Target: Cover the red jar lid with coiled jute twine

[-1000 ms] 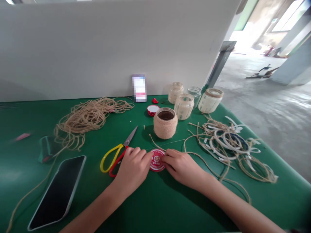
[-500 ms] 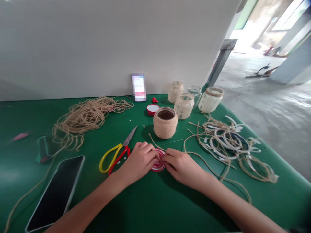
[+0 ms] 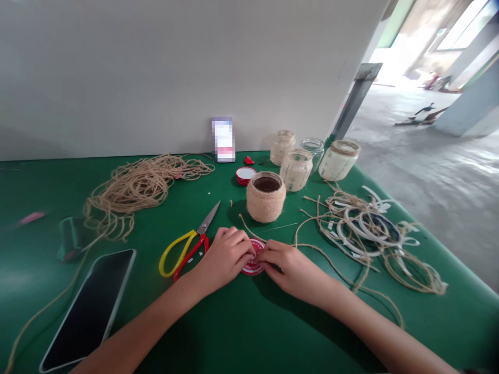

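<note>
Now the left hand (image 3: 223, 257) and right hand (image 3: 295, 269) pinch a red lid (image 3: 252, 269) from both sides — fingers curled, nearly meeting.

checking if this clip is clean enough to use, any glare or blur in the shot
In the head view, the left hand, right hand and red lid look fairly sharp; the far doorway is blown out by glare; the pink object is smeared; the wide lens bends the green table.
</note>
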Demonstrator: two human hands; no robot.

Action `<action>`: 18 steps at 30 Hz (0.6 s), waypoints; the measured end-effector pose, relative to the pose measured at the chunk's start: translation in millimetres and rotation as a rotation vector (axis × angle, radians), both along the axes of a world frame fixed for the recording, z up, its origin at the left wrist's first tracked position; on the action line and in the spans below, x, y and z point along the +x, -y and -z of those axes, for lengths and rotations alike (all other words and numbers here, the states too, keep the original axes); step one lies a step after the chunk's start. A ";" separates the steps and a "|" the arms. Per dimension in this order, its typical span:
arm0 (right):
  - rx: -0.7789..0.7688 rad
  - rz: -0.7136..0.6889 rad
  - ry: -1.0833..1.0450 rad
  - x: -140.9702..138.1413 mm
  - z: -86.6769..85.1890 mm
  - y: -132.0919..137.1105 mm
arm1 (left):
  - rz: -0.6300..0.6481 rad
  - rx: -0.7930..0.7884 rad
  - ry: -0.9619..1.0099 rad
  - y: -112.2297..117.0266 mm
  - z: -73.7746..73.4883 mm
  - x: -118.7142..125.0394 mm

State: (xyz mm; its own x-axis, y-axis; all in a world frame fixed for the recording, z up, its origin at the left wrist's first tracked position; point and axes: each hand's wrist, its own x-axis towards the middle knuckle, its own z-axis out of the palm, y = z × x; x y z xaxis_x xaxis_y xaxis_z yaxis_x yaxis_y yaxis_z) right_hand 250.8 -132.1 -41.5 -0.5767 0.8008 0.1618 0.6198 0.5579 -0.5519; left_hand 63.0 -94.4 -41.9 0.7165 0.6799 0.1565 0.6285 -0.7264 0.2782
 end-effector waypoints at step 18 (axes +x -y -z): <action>-0.001 0.020 0.064 0.5 -1.5 -0.2 | -0.096 0.086 -0.032 7.3 -1.8 3.9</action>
State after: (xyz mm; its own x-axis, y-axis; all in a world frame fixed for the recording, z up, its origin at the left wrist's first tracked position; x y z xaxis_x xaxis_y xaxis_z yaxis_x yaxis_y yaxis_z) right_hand 251.3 -131.9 -40.0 -0.5699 0.8123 0.1242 0.6650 0.5447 -0.5109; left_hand 66.9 -101.7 -40.0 0.6546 0.7303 0.1951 0.7037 -0.6830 0.1958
